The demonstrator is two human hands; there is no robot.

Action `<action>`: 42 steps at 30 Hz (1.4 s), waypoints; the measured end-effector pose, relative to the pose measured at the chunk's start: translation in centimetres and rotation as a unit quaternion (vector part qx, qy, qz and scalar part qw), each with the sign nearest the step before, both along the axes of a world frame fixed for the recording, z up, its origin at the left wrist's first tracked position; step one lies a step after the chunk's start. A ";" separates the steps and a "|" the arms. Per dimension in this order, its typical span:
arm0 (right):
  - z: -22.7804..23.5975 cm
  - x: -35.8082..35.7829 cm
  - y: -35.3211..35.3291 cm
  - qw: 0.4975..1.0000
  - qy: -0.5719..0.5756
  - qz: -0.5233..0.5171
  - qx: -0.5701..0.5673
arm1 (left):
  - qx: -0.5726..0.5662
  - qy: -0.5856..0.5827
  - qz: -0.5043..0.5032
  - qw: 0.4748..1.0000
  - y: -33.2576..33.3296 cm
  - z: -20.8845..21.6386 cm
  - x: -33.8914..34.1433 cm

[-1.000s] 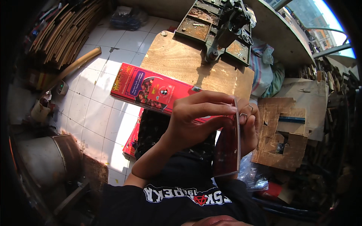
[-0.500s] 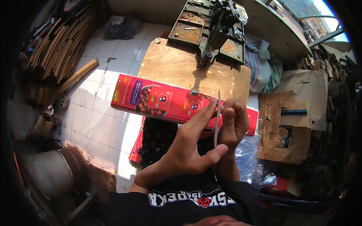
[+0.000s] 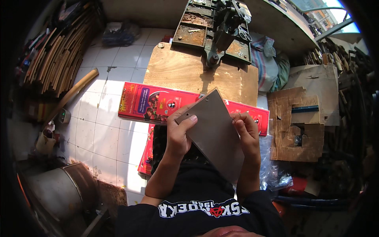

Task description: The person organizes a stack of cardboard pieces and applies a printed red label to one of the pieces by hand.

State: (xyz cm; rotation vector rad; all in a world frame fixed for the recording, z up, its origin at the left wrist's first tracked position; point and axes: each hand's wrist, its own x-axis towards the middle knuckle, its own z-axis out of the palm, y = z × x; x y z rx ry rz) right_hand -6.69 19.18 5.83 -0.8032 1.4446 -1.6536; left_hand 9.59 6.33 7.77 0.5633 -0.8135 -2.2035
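A flat grey panel with small holes near its corners is tilted in front of me. My left hand grips its left corner, thumb on the face and fingers behind. My right hand is closed in a pinch at the panel's right edge. Something thin, perhaps wire, shows at its fingertips, too small to name. Below the hands, a stack of long red printed card pieces lies across the near end of the wooden board, and the panel covers part of it.
A dark metal hand press stands at the board's far end between compartment trays of small parts. Cut cardboard lies to the right. Stacked cardboard sheets, a bamboo pole and a metal drum are on the left.
The panel has turned from edge-on to show its broad grey face. My left hand has moved left and now grips the corner. My right hand stays pinched, slightly lower.
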 end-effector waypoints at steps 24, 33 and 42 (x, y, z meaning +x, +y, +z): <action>0.9 0.4 2.8 0.958 0.258 0.033 0.122 | -0.187 -0.180 -0.144 0.955 -7.9 -0.6 -1.3; 0.3 0.0 3.3 0.958 0.251 0.038 0.135 | -0.232 -0.144 -0.220 0.936 -9.0 -2.3 -2.6; -1.7 -3.0 0.9 0.970 0.184 -0.017 0.159 | -0.255 -0.235 -0.245 0.906 -12.1 -3.0 -8.3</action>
